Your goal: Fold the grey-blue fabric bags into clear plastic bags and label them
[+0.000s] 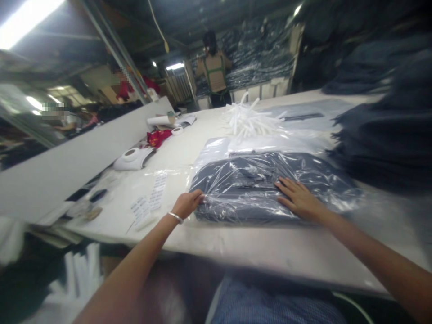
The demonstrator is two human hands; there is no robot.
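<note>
A folded dark blue-grey garment [249, 177] lies inside a clear plastic bag [216, 200] near the table's front edge. At the bag's left end, my left hand [189, 202] is closed in a pinch on the plastic. Flat on top of the bagged garment, right of its middle, rests my right hand [299, 198], its fingers spread. The bag reaches past the garment on the right as loose, flat plastic. A bracelet circles my left wrist.
White strips [245, 118] lie heaped behind the bag. Dark garments [388, 139] are stacked at the right. Label sheets [148, 200], a tape roll [130, 155] and red cloth [157, 138] sit on the left. A low partition [84, 162] borders the table [175, 157]. A person [215, 72] stands beyond.
</note>
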